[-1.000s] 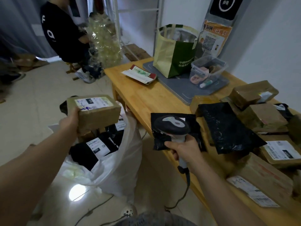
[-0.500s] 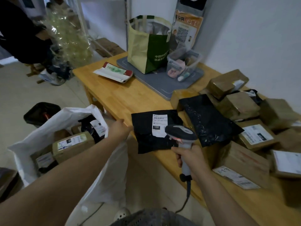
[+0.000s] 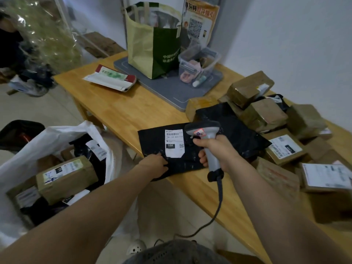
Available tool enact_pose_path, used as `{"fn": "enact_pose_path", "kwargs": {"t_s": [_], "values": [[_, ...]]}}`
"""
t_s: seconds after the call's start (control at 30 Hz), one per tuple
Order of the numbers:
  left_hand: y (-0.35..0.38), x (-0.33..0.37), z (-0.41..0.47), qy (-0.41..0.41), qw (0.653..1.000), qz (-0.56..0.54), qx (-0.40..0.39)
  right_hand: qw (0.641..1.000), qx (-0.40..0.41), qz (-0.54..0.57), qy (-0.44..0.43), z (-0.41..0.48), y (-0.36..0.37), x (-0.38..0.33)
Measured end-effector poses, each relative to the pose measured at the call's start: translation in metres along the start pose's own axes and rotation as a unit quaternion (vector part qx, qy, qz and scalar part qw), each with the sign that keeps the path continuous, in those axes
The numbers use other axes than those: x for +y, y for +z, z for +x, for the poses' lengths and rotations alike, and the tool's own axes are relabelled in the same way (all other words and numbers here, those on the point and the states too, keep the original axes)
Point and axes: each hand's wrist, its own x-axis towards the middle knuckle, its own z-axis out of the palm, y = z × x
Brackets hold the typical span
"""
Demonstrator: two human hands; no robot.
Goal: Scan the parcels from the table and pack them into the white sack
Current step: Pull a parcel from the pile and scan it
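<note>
Head view: left hand (image 3: 155, 165) pinches crinkled black white-labelled parcel (image 3: 152, 141), right hand (image 3: 219, 149) grips grey scanner (image 3: 203, 127).

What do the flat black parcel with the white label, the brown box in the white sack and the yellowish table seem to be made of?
The flat black parcel looks like thin plastic film, glossy and wrinkled. The brown box in the white sack is probably cardboard; a slight sheen suggests clear tape. The yellowish table looks wooden: grain and joined strips, light varnish.
</note>
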Motion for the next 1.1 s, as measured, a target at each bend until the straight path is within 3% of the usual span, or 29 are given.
{"fn": "enact_pose_path", "kwargs": {"t_s": [0.43, 0.63, 0.8, 1.1], "values": [[-0.011, -0.004, 0.003, -0.017, 1.000, 0.004, 0.017, 0.999, -0.002, -0.041, 0.012, 0.017, 0.015, -0.018], [-0.006, -0.013, 0.007, -0.038, 0.992, -0.032, 0.112, 0.999, -0.007, -0.036, 0.018, 0.023, 0.018, -0.014], [0.001, -0.022, 0.012, -0.055, 0.995, -0.046, 0.069, 0.999, -0.009, -0.026, 0.016, 0.024, 0.016, -0.007], [0.003, -0.033, -0.010, -0.059, 0.973, -0.104, 0.199, 1.000, -0.010, 0.014, 0.005, 0.022, 0.016, 0.004]]}}
